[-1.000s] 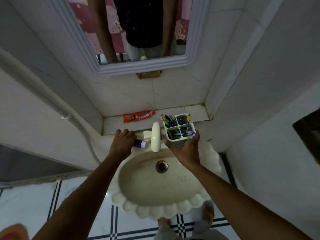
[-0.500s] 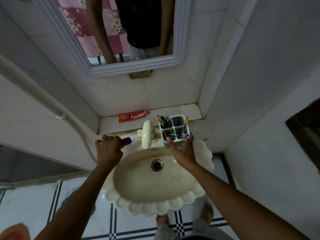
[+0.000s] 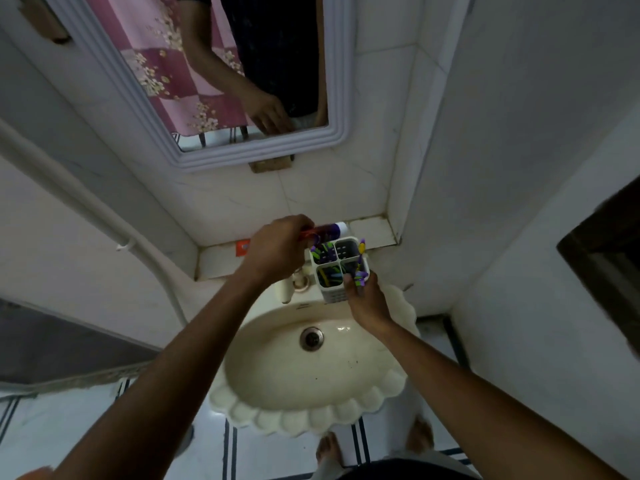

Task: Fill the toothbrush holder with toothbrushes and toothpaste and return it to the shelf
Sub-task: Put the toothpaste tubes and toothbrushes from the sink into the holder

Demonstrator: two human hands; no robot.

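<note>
A white four-compartment toothbrush holder [image 3: 341, 263] stands on the sink's back rim with several green, purple and yellow toothbrushes [image 3: 325, 252] in it. My right hand [image 3: 369, 303] grips its near right side. My left hand [image 3: 277, 249] is closed on a purple tube with a white cap [image 3: 332, 228], held just above and behind the holder's far left corner. An orange toothpaste tube [image 3: 242, 247] lies on the tiled shelf [image 3: 372, 230], mostly hidden by my left hand.
A cream scalloped sink [image 3: 311, 368] with a drain sits below the holder. Its tap [image 3: 289, 289] is left of the holder. A framed mirror [image 3: 242, 147] hangs above. A white pipe [image 3: 86, 209] runs down the left wall. The right wall stands close.
My left hand has lifted the purple tube from the sink's left rim and carried it right, up over the holder. My right hand has stayed on the holder.
</note>
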